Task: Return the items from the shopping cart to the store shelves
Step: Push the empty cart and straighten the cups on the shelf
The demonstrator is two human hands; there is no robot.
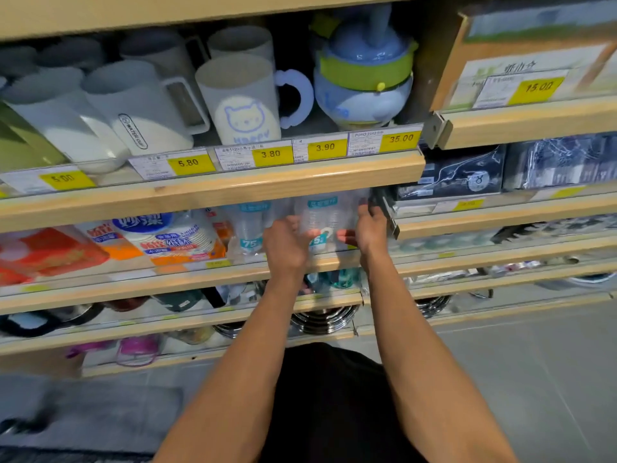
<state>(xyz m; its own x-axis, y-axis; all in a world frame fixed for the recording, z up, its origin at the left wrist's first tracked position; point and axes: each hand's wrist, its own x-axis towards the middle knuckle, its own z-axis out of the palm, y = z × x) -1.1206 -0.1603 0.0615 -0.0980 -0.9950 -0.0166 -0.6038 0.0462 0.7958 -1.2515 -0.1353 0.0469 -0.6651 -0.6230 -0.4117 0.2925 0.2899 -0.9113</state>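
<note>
Wooden store shelving [213,192] with yellow price tags, filling the view, grey floor below. Both arms reaching into the second tier. Left hand [287,245] and right hand [369,228] on either side of a clear plastic-wrapped sleeve of transparent disposable cups with teal labelling [325,218], fingers [345,236] curled around its sides, holding it between the palms. Held two-handed probably because the soft wrap slips and the sleeve must slide under the shelf edge above. Pack already on the shelf, near its right end, seemingly being pushed back or straightened. Just beside it on the left, a matching clear sleeve of cups marked 75 [248,228], so likely the right slot. Further left, an orange and white pack of paper cups [173,237]. Above, a cream mug with a blue bear print [242,101] and a blue and green lidded child's cup [364,78]. Close on the right, a dark metal shelf bracket [387,212], a possible snag for the right knuckles. Shopping cart not in view.
</note>
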